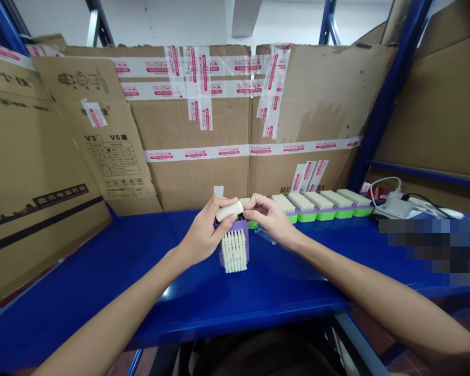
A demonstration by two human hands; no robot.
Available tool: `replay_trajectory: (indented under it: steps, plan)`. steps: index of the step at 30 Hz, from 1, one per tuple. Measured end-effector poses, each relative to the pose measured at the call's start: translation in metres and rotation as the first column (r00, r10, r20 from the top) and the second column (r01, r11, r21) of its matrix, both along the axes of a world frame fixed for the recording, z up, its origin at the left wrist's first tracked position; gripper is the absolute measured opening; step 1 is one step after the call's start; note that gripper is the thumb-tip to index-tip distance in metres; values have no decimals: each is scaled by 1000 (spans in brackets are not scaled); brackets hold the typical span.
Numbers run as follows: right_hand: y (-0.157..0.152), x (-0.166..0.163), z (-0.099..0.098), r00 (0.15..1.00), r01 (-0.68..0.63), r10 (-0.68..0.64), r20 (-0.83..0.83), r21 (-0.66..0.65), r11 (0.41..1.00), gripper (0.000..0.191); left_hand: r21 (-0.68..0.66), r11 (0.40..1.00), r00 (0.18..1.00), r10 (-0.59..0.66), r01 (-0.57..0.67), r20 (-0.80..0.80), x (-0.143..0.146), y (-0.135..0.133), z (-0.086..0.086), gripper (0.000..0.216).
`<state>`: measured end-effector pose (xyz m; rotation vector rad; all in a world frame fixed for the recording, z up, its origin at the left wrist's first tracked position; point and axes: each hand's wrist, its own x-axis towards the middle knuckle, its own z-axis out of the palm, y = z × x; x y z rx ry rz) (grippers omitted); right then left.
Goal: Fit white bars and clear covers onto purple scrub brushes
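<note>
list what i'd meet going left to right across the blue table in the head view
Left hand → front brush → right hand → rightmost brush of the back row → white plug.

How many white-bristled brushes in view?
7 visible: one purple-bodied rectangular brush by the left hand; one partly hidden brush behind the hands; five green-and-purple rectangular brushes right of the right hand. More may be hidden.

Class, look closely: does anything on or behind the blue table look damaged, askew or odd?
The cardboard behind the table looks patched: tape strips cross it unevenly. The brush by the left hand also differs: its bristles face the camera, while those on the brushes at right point up.
</note>
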<state>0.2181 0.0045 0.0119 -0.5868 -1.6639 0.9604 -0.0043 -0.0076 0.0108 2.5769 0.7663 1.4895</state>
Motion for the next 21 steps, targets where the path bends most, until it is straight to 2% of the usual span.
replay_trajectory:
  steps: [7, 15, 18, 20, 21]
  plan:
    - [1, 3, 3, 987, -156, 152, -48, -112, 981, 45, 10, 1000, 1000, -15, 15, -12, 1, -2, 1, 27]
    - [4, 4, 2, 989, -148, 148, -17, -84, 985, 41, 31, 1000, 1000, -1, 1, -18, 2, -3, 0, 28]
    - [4, 7, 1, 992, -112, 111, 63, 14, 994, 34, 31, 999, 999, 28, -27, -29, 1, -3, 0, 33]
    - [0, 8, 0, 990, -27, -1, 142, 196, 980, 25, 27, 999, 999, 33, -32, -8, 0, -2, -1, 38]
    - [-2, 8, -2, 981, 31, -90, 174, 314, 949, 20, 23, 999, 1000, 29, -29, 12, 0, -1, -2, 40]
